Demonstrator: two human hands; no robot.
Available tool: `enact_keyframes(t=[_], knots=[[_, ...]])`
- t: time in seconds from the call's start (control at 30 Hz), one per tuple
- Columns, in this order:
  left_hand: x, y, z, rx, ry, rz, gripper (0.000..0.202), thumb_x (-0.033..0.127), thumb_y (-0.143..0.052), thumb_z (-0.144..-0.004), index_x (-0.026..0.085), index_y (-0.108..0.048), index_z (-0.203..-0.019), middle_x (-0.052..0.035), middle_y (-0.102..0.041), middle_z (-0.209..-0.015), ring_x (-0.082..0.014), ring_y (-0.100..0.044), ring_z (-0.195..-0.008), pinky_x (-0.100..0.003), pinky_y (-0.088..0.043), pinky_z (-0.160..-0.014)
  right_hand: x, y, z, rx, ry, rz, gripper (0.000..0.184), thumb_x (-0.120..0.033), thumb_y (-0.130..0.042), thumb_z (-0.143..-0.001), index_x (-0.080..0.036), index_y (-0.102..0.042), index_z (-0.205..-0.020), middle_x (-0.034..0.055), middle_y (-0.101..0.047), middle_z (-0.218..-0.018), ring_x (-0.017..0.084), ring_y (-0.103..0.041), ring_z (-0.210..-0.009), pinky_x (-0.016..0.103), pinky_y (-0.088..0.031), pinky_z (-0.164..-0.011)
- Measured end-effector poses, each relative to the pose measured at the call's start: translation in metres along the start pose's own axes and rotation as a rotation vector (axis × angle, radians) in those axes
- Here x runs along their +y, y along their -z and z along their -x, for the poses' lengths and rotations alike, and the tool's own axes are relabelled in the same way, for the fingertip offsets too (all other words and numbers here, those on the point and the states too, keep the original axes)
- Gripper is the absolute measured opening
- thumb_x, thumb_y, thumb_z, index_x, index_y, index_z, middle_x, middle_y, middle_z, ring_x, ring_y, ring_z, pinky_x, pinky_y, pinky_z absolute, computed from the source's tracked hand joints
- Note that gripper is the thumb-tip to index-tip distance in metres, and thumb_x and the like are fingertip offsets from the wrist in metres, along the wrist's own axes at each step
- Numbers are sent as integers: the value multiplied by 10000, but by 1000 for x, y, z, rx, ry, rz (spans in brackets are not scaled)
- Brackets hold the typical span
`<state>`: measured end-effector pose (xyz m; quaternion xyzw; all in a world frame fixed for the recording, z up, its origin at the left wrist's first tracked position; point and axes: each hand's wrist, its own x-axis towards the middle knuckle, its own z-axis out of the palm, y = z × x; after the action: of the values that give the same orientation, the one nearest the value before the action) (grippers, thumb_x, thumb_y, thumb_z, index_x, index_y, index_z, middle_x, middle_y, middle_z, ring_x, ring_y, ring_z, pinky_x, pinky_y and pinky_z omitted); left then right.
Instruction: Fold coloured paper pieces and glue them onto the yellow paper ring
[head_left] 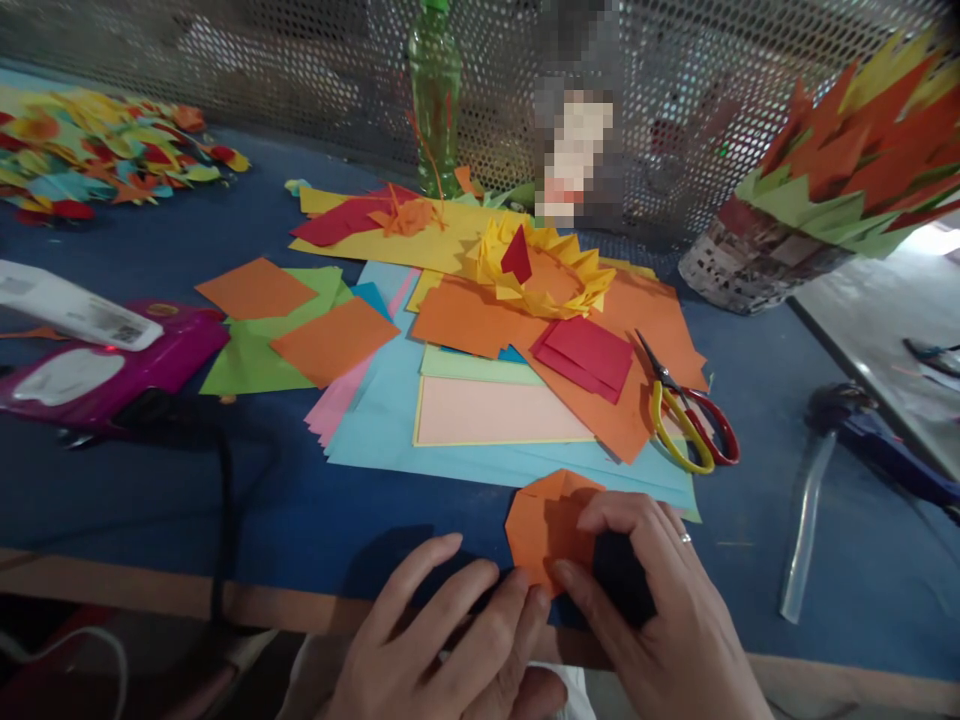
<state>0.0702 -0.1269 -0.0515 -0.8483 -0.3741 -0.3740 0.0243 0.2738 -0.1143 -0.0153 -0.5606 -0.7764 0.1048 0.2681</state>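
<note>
Paper, orange and roundish, down-left of scissors. Right hand straight below scissors, thumb and fingers pinched on paper's right edge. Left hand farther left of scissors, fingers spread, tips touching paper's bottom corner.

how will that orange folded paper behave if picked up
The orange folded paper looks thin, so probably light and floppy. Its folds likely stiffen it slightly. Flat on the blue table, it should slide, not roll.
</note>
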Motion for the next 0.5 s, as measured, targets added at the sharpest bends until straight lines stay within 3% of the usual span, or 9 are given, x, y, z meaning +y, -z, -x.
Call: enact_keyframes(t=[0.33,0.5], knots=[[-1,7,1,-27,0,45,224,277,-589,-969,167,-749,-1080,28,-773,-1077,-151,-647,-1006,-406,-279,-1204,-2,3,-5,-3,18,-33,128,-134,-526,-937,-226,-520,-1027,18,-608,-996,165,-549,-937,299,-437,-822],[-1,7,1,-45,4,57,232,273,-602,-961,161,-741,-1109,3,-770,-1093,-172,-655,-1015,-421,-302,-1182,-2,1,-1,6,21,-15,184,-168,-599,-917,-218,-529,-1079,34,-600,-1053,180,-533,-1009,322,-413,-873]])
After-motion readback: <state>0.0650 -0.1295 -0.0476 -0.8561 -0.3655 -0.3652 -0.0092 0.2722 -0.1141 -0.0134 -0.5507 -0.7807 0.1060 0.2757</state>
